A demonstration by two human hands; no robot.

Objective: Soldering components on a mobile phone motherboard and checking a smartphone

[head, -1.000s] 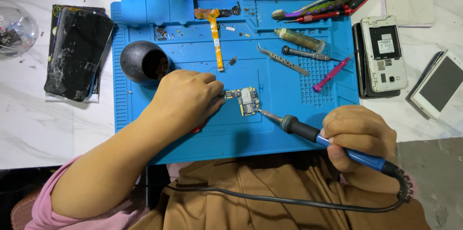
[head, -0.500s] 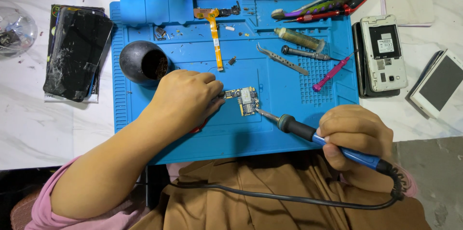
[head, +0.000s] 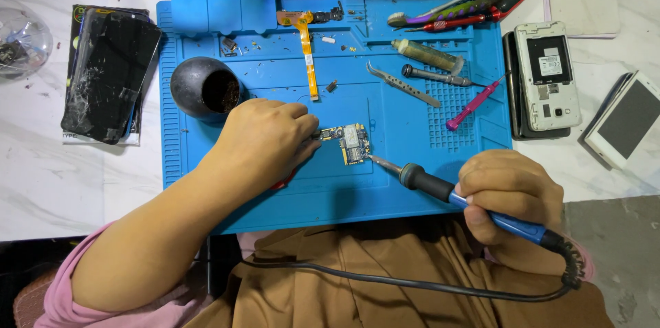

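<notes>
Fingers (head: 302, 137) of the left hand (head: 265, 139) are curled down and pinched at the left edge of the small circuit board (head: 347, 142), pinning it to the blue repair mat (head: 412, 183) on the desk, exactly where they sat a second ago. The right hand (head: 509, 194) is wrapped tight around the blue handle of the soldering iron (head: 440, 187), and it has crept a touch closer: the tip now meets the board's lower right corner. So the board is steady and the iron is on it. Beside the left hand sits a dark round bowl (head: 203, 87); further up the mat lie an orange flex cable (head: 309, 60), tweezers (head: 402, 84) and a pink screwdriver (head: 474, 102).
</notes>
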